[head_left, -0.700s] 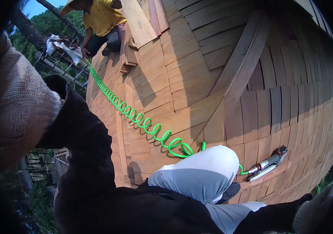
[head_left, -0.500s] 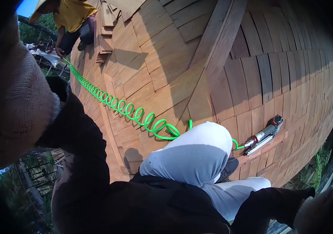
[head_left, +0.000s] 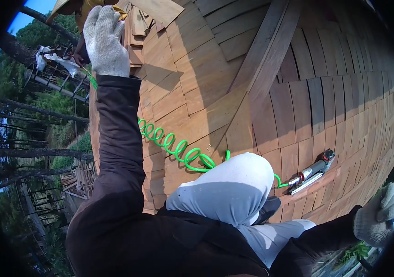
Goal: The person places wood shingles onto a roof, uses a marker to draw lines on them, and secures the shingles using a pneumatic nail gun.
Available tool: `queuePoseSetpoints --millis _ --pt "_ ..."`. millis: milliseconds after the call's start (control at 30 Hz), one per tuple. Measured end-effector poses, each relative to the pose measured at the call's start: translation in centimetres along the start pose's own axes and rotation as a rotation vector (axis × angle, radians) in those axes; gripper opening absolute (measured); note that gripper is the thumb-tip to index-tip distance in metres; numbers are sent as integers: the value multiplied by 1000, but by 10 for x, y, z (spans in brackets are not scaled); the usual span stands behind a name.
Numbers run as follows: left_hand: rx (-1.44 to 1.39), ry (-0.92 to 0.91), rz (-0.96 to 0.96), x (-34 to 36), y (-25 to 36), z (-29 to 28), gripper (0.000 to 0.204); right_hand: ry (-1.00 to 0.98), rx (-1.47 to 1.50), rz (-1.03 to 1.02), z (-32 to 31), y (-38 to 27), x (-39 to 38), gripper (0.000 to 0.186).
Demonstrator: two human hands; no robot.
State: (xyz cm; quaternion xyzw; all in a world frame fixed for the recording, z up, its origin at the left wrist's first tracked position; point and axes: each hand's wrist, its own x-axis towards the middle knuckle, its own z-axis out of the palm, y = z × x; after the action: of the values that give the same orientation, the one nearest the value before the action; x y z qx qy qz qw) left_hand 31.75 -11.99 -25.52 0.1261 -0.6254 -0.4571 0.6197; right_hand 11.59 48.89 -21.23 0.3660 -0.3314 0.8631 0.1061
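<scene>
My left hand (head_left: 107,44), in a white knitted glove, is raised at the upper left with its fingers stretched out and nothing in them. It overlaps the view of a co-worker in a yellow top (head_left: 88,7). My right hand (head_left: 376,220), gloved too, is out at the lower right, its fingers loosely bent and partly apart, with no object visible in it. A pneumatic nail gun (head_left: 315,168) lies on the wooden shingles (head_left: 298,106) beyond my knee, apart from both hands. A green coiled air hose (head_left: 178,150) runs to it, partly hidden by my knee and left forearm.
The shingled surface curves down on the right. Long boards (head_left: 268,51) lie across it at the upper middle. A stack of loose shingles (head_left: 137,27) sits beside the co-worker. Trees (head_left: 44,152) and scaffold-like poles show beyond the left edge. My light-coloured trousers (head_left: 224,184) fill the lower middle.
My left hand has swung from close in at the left out toward the co-worker, its fingers now showing. My right hand has come further into view. The nail gun stays on the shingles.
</scene>
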Motion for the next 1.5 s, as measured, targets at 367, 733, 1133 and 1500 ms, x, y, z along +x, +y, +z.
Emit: queuePoseSetpoints --millis 367,733,1133,1500 --pt "-573 -49 -773 82 -196 -23 48 -185 -587 934 57 184 -82 35" --pt "-479 -345 -933 -205 -5 112 22 -427 -925 780 98 217 -57 55" --pt "-431 -631 -1033 -230 4 132 40 -577 -1007 1255 6 197 -93 33" --pt "58 -717 -658 -144 -39 147 27 -525 -879 1531 -43 212 -150 28"
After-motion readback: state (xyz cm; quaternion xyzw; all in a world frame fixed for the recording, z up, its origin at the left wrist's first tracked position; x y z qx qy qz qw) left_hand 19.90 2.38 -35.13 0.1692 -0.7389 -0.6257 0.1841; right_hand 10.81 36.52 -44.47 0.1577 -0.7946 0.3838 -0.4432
